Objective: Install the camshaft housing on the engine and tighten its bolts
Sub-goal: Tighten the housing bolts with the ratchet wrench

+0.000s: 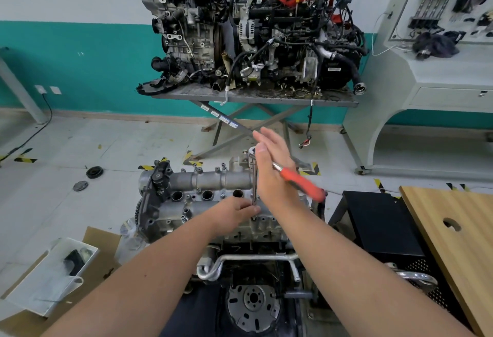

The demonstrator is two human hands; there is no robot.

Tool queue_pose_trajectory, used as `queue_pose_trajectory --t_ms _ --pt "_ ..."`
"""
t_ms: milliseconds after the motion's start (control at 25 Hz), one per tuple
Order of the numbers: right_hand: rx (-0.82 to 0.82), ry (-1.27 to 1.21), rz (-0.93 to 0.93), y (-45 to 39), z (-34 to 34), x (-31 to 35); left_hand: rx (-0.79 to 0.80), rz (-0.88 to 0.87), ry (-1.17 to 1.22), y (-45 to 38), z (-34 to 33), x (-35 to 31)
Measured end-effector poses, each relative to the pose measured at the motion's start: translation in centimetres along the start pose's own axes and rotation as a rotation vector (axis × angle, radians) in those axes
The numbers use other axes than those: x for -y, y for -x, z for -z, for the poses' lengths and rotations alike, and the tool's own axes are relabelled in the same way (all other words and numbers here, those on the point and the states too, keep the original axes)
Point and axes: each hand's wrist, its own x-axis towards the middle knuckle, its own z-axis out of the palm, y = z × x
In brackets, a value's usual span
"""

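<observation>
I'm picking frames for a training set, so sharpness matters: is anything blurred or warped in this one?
Head view: the ratchet's orange handle is smeared by motion blur; the right hand is slightly soft; the camshaft housing is sharp; wide-angle distortion bends the wall stripe and floor edges.

The left hand (240,210) pinches the long metal bar (254,184) on the engine (202,198). The right hand (272,166), fingers straight, pushes the red-handled wrench (301,183).

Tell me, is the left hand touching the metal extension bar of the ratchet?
Touching. The head view shows the left hand with its fingers closed around the lower end of the extension bar, just above the camshaft housing.
</observation>
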Motion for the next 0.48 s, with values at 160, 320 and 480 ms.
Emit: queue_pose_trajectory --t_ms 160,320,480 --pt "0.096 0.520 0.605 -0.7 -0.3 -0.3 -0.062 -0.069 0.079 0.4 -0.3 -0.3" --pt "0.301 1.040 0.531 -1.1 -0.4 1.7 -0.046 0.003 -0.037 0.4 -0.1 -0.7" --pt "0.541 1.214 0.419 -1.7 0.7 3.2 -0.166 -0.031 -0.241 0.4 -0.9 -1.0"
